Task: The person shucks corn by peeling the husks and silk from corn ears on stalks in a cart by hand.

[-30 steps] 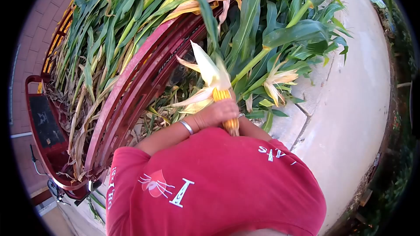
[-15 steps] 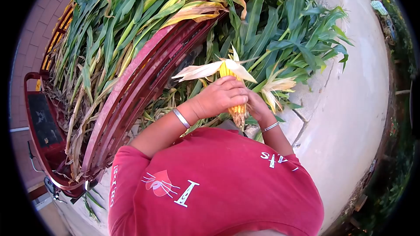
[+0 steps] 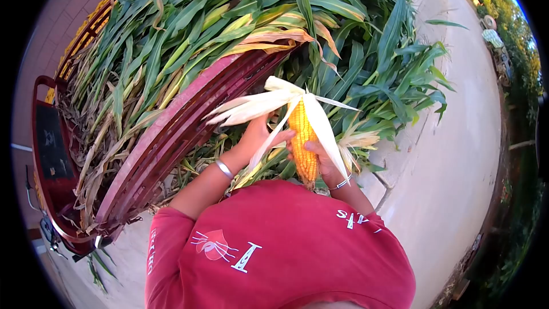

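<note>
My right hand (image 3: 325,159) is wrapped round an ear of corn (image 3: 303,137), thumb across its front. Bare yellow kernels face me, and the ear stands nearly upright above my shirt. Pale husk leaves (image 3: 257,106) are peeled back from its top, spreading left, with one broad leaf hanging down the right side. To the left of the ear is my left hand (image 3: 257,137), its thumb and fingers spread apart. A thin husk strip crosses in front of it, and its thumb tip comes close to the kernels; whether they touch I cannot tell.
A dark red slatted cart side (image 3: 171,129) curves along my left, with green and dry corn stalks (image 3: 177,28) heaped over it. More leafy stalks (image 3: 383,74) spill onto the concrete (image 3: 452,171). Another opened husk (image 3: 357,140) lies just right of the ear.
My left hand has come off the front of the ear and shifted left. More kernels show now, and the husk leaves are spread wider. My right hand still grips the ear.
</note>
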{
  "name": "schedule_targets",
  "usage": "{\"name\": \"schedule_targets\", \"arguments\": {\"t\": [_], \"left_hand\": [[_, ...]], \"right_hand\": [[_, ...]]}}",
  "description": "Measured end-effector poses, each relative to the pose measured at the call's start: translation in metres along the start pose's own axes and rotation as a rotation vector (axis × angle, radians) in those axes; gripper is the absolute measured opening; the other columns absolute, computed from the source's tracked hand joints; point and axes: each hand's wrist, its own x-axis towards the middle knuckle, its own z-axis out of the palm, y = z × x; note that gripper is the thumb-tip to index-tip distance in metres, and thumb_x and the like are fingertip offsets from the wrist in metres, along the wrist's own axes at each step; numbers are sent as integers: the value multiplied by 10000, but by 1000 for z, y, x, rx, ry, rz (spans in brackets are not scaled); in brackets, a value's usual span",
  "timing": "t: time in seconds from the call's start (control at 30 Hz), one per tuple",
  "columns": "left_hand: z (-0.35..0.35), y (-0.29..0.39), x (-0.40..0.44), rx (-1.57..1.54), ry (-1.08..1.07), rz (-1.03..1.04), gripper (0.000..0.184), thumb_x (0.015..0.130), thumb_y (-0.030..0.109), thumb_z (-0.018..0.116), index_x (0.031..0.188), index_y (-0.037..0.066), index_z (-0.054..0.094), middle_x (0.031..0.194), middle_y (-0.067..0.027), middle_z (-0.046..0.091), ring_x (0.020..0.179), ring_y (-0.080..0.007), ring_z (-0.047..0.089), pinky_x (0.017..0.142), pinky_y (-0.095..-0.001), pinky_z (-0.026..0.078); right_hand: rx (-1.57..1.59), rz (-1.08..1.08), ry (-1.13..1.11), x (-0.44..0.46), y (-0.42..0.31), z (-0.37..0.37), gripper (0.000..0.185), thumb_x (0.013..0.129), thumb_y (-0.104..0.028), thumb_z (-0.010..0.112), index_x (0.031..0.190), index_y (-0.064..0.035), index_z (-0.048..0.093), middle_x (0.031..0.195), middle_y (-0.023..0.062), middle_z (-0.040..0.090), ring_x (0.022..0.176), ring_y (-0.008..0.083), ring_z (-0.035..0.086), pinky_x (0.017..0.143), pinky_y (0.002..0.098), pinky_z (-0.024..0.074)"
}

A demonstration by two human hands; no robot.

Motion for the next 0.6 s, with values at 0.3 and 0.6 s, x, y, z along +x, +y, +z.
{"name": "schedule_targets", "arguments": {"t": [0.3,0.6], "left_hand": [[-40,61,34,-259,-174,106,390,1045,282,321,999,-10,575,897,-94,640,934,-175,602,891,-326,464],[-46,80,58,-899,159,-168,367,1018,365,374,753,115,417,565,40,325,546,-116,402,779,-307,451]], "right_hand": [[-92,193,-218,8,0,35,732,719,-287,739,1321,-25,416,933,142,608,886,236,618,721,342,543],[-1163,-426,195,9,17,63,584,745,-145,776,1234,32,512,1152,91,598,1029,193,572,907,311,452]]}}
